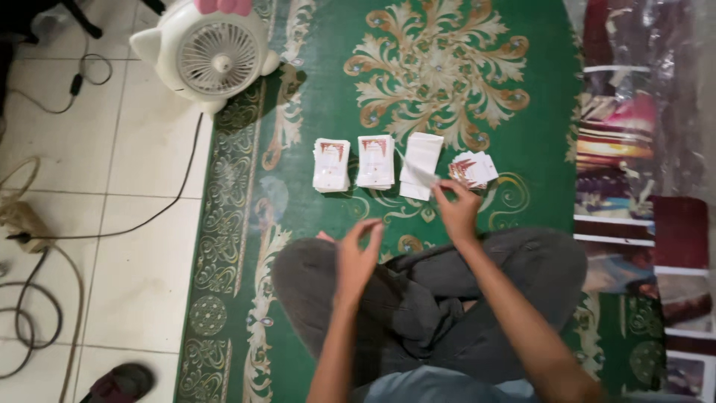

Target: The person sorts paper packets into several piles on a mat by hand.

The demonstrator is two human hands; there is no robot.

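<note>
I sit cross-legged on a green patterned rug (462, 45). Ahead of my knees lie two neat stacks of white printed cards (332, 164) (376, 160), a stack of plain white sheets (421, 160) and a fanned pile of cards (475, 168). My right hand (456, 210) reaches forward and pinches a thin white sheet (423, 177) at the near end of the plain stack. Above my left knee my left hand (356, 257) hovers, fingers curled and apart, holding nothing.
A white desk fan (212, 52) stands at the rug's far left corner on the tiled floor (97, 149). Black cables (45, 298) and a power strip (22, 220) lie at left, a dark sandal (119, 383) near the bottom. Plastic-wrapped colourful packages (634, 134) line the right.
</note>
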